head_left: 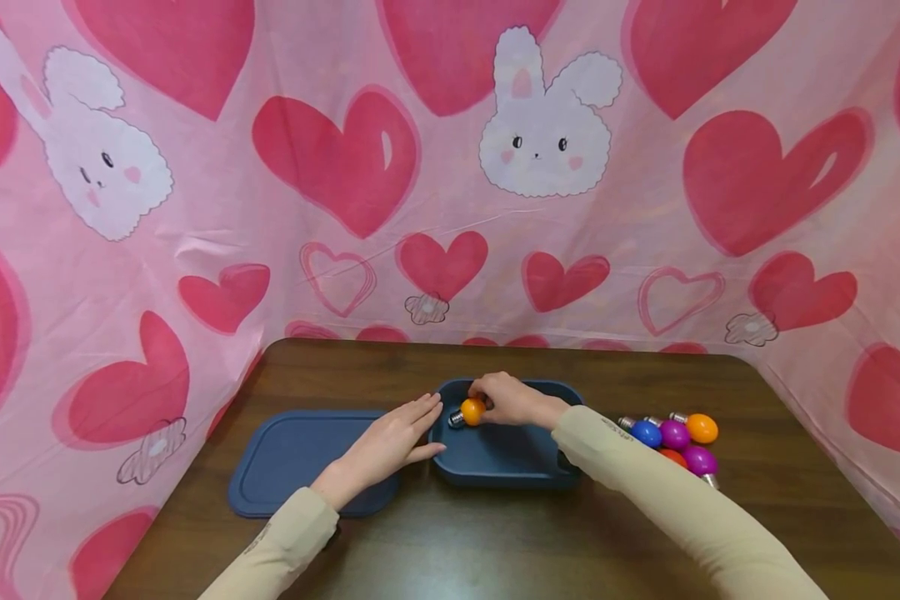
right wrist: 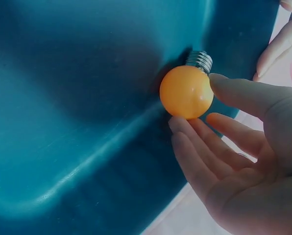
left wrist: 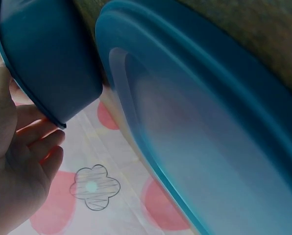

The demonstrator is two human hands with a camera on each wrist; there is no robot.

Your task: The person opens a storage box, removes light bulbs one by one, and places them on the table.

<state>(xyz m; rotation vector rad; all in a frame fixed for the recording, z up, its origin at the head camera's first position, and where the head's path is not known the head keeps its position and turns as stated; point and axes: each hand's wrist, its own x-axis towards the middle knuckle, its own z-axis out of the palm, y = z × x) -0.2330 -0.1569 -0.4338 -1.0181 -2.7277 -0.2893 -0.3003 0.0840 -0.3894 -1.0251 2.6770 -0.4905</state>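
Note:
An orange light bulb (head_left: 472,411) with a silver screw base lies low in the left part of a dark blue container (head_left: 506,481). My right hand (head_left: 512,400) reaches over the container and holds this bulb. In the right wrist view, the thumb is at one side of the orange globe (right wrist: 186,92), near its base, and fingertips are at the other side. My left hand (head_left: 390,437) rests at the container's left rim, fingers extended. From the left wrist, those fingers (left wrist: 40,132) show along the outside edge of the container (left wrist: 48,54).
A flat blue lid (head_left: 300,462) lies left of the container, partly under the left forearm. Right of the container, several coloured bulbs sit in a cluster, including a blue bulb (head_left: 647,432), a purple bulb (head_left: 700,460) and an orange bulb (head_left: 702,428). Heart-patterned cloth (head_left: 450,208) hangs behind the wooden table.

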